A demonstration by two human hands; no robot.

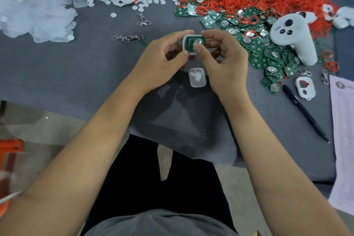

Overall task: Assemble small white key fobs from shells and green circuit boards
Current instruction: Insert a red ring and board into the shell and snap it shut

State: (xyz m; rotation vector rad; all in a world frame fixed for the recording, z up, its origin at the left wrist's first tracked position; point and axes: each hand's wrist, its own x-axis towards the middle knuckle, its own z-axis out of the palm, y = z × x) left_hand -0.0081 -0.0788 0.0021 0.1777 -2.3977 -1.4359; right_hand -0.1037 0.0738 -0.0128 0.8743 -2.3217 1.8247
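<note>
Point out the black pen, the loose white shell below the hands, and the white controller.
black pen (304,112), head view, middle of the barrel
loose white shell (197,78), head view, centre of its hollow inside
white controller (293,33), head view, body just below the buttons

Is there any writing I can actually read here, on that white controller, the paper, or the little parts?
"pico", or so it seems: small dark letters, turned sideways, on the white game controller; not sharp enough to be sure.
Printed sheet of paper at the right edge: rows of print and a round mark at the top, too blurred to read.
Green circuit boards: no readable marking.
Nothing else carries legible text.
</note>
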